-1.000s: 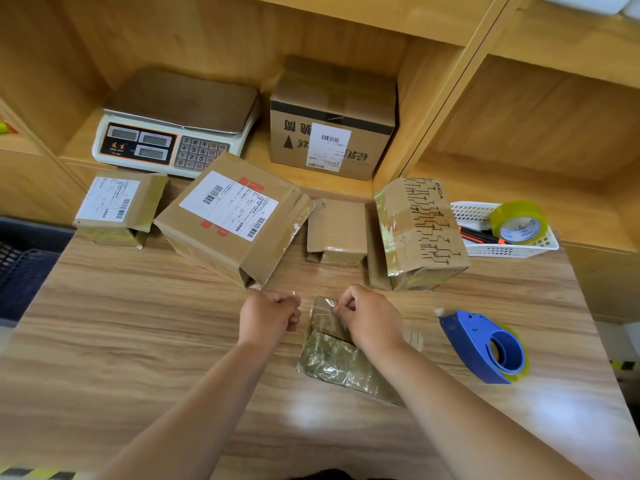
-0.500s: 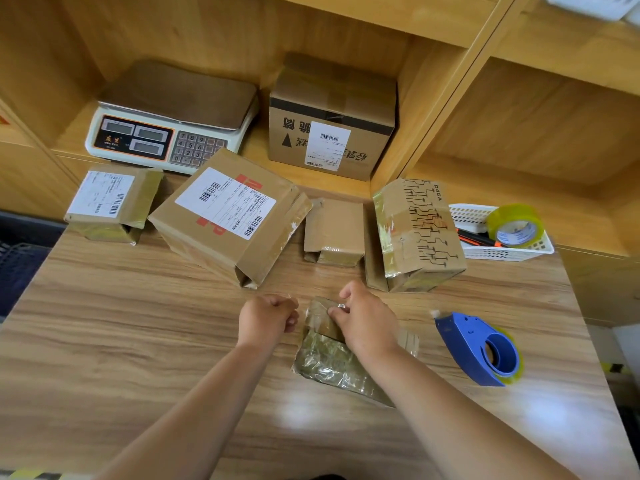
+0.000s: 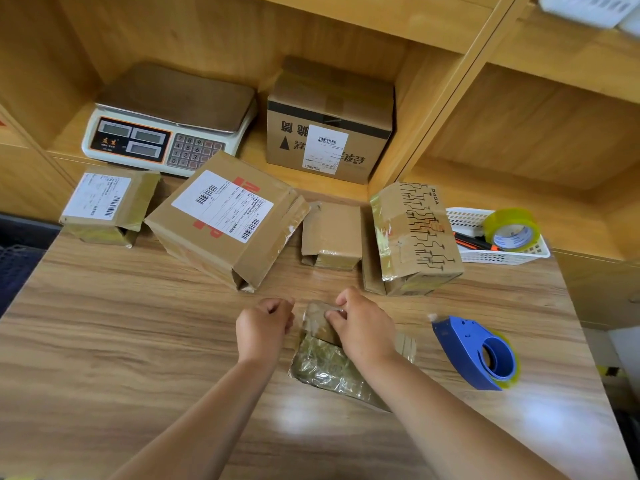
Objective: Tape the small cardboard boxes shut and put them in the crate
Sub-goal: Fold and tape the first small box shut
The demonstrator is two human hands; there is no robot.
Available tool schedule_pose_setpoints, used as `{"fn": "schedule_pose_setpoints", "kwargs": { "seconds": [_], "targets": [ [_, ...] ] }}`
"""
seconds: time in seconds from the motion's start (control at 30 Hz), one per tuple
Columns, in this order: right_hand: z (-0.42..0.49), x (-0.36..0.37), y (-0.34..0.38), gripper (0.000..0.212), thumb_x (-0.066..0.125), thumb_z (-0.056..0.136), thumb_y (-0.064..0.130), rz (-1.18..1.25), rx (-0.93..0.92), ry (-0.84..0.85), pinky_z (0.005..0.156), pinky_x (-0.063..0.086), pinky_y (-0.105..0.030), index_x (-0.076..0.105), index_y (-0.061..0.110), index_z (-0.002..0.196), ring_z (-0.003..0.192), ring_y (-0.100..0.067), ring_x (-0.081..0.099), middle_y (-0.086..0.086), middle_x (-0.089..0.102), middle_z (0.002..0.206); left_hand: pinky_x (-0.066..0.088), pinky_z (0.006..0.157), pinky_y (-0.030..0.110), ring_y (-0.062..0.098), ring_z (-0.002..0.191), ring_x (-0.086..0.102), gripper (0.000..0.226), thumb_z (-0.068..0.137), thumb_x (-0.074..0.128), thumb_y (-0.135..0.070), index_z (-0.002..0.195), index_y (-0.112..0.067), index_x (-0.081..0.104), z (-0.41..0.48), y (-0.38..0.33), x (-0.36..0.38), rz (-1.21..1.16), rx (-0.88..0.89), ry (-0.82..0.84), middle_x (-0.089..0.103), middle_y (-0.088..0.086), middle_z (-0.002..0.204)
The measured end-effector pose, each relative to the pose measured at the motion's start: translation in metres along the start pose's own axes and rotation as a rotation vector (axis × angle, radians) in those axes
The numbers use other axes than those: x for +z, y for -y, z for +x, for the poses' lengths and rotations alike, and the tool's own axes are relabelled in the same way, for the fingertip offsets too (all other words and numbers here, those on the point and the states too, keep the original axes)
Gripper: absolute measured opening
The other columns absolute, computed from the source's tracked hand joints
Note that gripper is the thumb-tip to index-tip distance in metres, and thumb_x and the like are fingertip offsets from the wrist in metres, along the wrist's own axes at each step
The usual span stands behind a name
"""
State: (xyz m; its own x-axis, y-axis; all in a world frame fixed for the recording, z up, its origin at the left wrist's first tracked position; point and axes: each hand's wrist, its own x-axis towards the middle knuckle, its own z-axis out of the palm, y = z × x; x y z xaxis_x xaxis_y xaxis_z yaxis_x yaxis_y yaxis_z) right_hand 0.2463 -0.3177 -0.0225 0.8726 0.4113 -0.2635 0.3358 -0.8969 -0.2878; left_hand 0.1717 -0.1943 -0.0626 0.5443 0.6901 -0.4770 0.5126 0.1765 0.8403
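Observation:
A small cardboard box [image 3: 325,365] wrapped in shiny clear tape lies on the wooden table [image 3: 104,341] in front of me. My right hand [image 3: 365,329] lies over it, and its fingertips pinch the box's far top edge where tape glints. My left hand [image 3: 265,327] hovers just left of the box with fingers curled into a fist; nothing shows inside it. A blue tape dispenser [image 3: 478,351] lies on the table to the right. Part of a dark crate [image 3: 17,261] shows past the table's left edge.
Along the table's far side stand a small labelled box [image 3: 107,206], a bigger labelled box [image 3: 225,220], a small plain box [image 3: 332,233] and a printed box [image 3: 415,237]. A white basket [image 3: 467,220] holds a tape roll [image 3: 510,228]. A scale [image 3: 169,123] and another box [image 3: 329,123] sit on the shelf.
Both hands stay at the small box. The right fingertips have shifted slightly along its far edge, and the left fist has kept its place.

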Motion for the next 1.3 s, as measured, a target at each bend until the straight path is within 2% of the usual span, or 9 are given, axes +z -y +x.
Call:
{"fn": "schedule_pose_setpoints", "kwargs": {
  "seconds": [0.17,0.27,0.43,0.6,0.7,0.83,1.03,1.17,1.3],
  "targets": [
    [0.0,0.003,-0.003,0.019,0.051,0.095,0.041,-0.01,-0.038,-0.026,0.067,0.045,-0.027,0.054,0.024,0.102,0.086,-0.012,0.06,0.009,0.066,0.093,0.048,0.063,0.026,0.017,0.057,0.063,0.024,0.089,0.065,-0.021,0.067,-0.011,0.069,0.003,0.005,0.006,-0.069,-0.06,0.035,0.069,0.006,0.064],
    [0.002,0.004,-0.003,0.019,0.051,0.095,0.041,-0.023,-0.055,-0.022,0.067,0.046,-0.028,0.054,0.024,0.102,0.084,-0.012,0.06,0.009,0.065,0.092,0.046,0.058,0.023,0.015,0.054,0.063,0.025,0.089,0.065,-0.024,0.068,-0.01,0.07,0.004,0.009,0.011,-0.041,-0.096,0.062,0.069,0.004,0.061],
    [0.005,0.003,-0.002,0.018,0.051,0.094,0.04,-0.032,-0.061,-0.024,0.062,0.038,-0.027,0.054,0.024,0.101,0.084,-0.013,0.06,0.009,0.064,0.09,0.046,0.06,0.024,0.012,0.051,0.058,0.024,0.088,0.067,-0.023,0.068,-0.01,0.07,0.004,0.01,0.01,-0.078,-0.09,0.019,0.067,0.003,0.057],
    [0.001,0.004,-0.005,0.016,0.053,0.094,0.041,-0.008,-0.069,-0.071,0.051,0.029,-0.02,0.056,0.025,0.09,0.07,-0.011,0.056,0.011,0.055,0.071,0.04,0.05,0.008,0.01,0.053,0.057,0.02,0.087,0.067,-0.024,0.069,-0.016,0.068,-0.001,0.007,0.006,-0.088,-0.004,-0.05,0.066,-0.001,0.058],
    [0.0,0.005,-0.005,0.018,0.051,0.095,0.042,-0.006,-0.079,-0.089,0.05,0.028,-0.021,0.056,0.025,0.091,0.072,-0.012,0.059,0.009,0.06,0.075,0.042,0.055,0.016,0.012,0.056,0.058,0.022,0.087,0.067,-0.025,0.065,-0.022,0.066,-0.001,0.007,0.008,-0.079,0.018,-0.062,0.066,-0.003,0.059],
    [0.003,0.006,-0.005,0.02,0.044,0.097,0.042,-0.069,-0.09,-0.085,0.048,0.026,-0.023,0.054,0.025,0.096,0.078,-0.014,0.061,0.008,0.065,0.087,0.043,0.057,0.023,0.014,0.056,0.058,0.026,0.088,0.067,-0.027,0.063,-0.018,0.066,0.001,0.009,0.009,-0.056,0.006,-0.065,0.065,-0.001,0.058],
    [0.006,0.006,-0.003,0.02,0.041,0.099,0.04,-0.102,-0.082,-0.063,0.058,0.031,-0.027,0.053,0.023,0.099,0.082,-0.015,0.061,0.007,0.065,0.091,0.044,0.057,0.028,0.015,0.05,0.053,0.028,0.089,0.065,-0.031,0.066,-0.015,0.067,0.004,0.015,0.014,-0.048,-0.039,-0.039,0.062,0.0,0.053],
    [0.007,0.007,-0.003,0.021,0.041,0.098,0.042,-0.114,-0.095,-0.074,0.052,0.03,-0.027,0.052,0.023,0.099,0.077,-0.014,0.057,0.007,0.064,0.091,0.048,0.062,0.034,0.017,0.051,0.054,0.028,0.088,0.067,-0.03,0.064,-0.016,0.066,0.006,0.018,0.018,-0.038,-0.064,-0.014,0.061,0.001,0.052],
    [0.008,0.006,-0.003,0.021,0.042,0.098,0.042,-0.15,-0.148,-0.078,0.046,0.019,-0.019,0.051,0.023,0.099,0.07,-0.013,0.047,0.007,0.064,0.09,0.05,0.063,0.034,0.019,0.058,0.06,0.027,0.086,0.069,-0.03,0.065,-0.014,0.069,0.008,0.022,0.022,-0.053,-0.091,0.017,0.067,0.005,0.059]
  ]
}}
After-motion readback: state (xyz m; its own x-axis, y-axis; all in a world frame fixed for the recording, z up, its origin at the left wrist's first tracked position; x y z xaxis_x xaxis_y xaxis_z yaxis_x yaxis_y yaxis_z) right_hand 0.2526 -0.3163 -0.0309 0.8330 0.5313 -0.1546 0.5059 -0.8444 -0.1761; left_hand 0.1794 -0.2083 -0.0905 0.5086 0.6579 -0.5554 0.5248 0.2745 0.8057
